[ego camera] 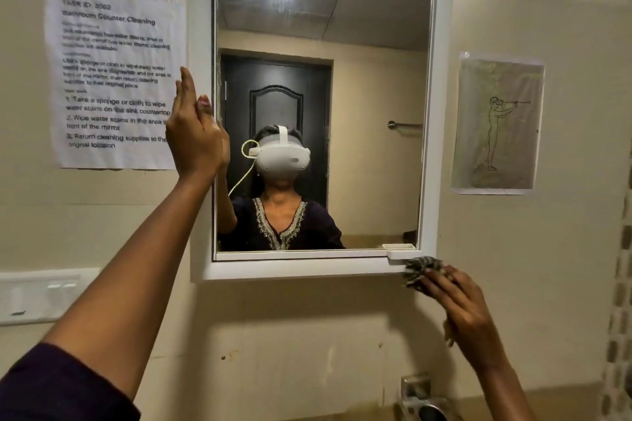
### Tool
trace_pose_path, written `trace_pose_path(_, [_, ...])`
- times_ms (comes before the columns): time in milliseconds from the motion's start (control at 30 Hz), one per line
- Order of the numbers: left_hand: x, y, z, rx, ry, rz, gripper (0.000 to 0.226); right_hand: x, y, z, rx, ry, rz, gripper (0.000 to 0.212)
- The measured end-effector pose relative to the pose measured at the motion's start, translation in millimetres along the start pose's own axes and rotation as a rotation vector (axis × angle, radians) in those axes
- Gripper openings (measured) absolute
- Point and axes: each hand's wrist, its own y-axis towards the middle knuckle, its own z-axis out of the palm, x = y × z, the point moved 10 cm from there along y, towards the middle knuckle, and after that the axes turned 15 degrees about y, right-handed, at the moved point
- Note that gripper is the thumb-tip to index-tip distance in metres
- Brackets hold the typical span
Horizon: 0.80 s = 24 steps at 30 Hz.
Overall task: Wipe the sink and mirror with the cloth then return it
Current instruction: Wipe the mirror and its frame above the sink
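Observation:
The white-framed mirror (441,113) hangs on the beige wall straight ahead. My left hand (195,133) is raised with flat fingers against the left side of the frame and holds nothing. Pressed against the frame's lower right corner, just under a small white tab, is the dark patterned cloth (421,271), with my right hand (461,311) bunched around it. The sink itself is out of view below.
A printed task sheet (116,79) is taped left of the mirror, a drawing (497,123) to its right. A white switch panel (41,297) sits low on the left wall. A metal tap (420,400) shows at the bottom edge.

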Motion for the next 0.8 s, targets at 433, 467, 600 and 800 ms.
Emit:
trace_pose_path(433, [1, -2, -1, 0.027, -0.002, -0.027, 0.048, 0, 81, -1, -0.247, 0.197, 0.271, 0.049])
trace_pose_path(467, [1, -3, -1, 0.024, -0.002, -0.029, 0.048, -4, 60, 5, -0.276, 0.23, 0.352, 0.057])
trace_pose_path(600, [-1, -4, -1, 0.033, -0.03, -0.053, 0.048, 2, -4, 30, -0.268, 0.395, 0.667, 0.078])
trace_pose_path(800, [0, -4, 0, 0.129, -0.154, -0.017, 0.048, 75, 3, 59, 0.141, 0.516, 0.643, 0.078])
